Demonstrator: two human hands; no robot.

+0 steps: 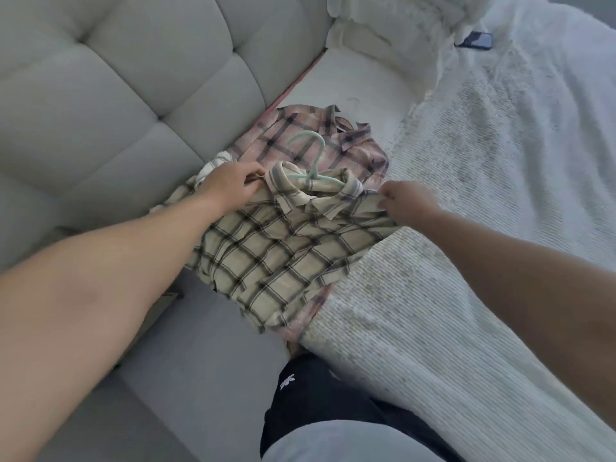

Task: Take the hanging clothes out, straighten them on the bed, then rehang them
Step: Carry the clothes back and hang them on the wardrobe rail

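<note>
A beige plaid shirt [276, 255] lies on the bed on a mint green hanger [311, 161], whose hook points away from me. My left hand [230, 185] pinches the shirt's left shoulder beside the collar. My right hand [405, 201] pinches its right shoulder. Under it and farther away lies a pink plaid shirt [316, 141], with a thin wire hanger hook [354, 103] showing past its collar. A bit of white striped cloth [213, 165] peeks out at the left.
A grey tufted headboard [133, 95] runs along the left. A white ribbed blanket [466, 228] covers the bed to the right. White pillows [383, 31] lie at the far end, and a dark phone [475, 40] rests beyond them. My legs in dark shorts [316, 395] are below.
</note>
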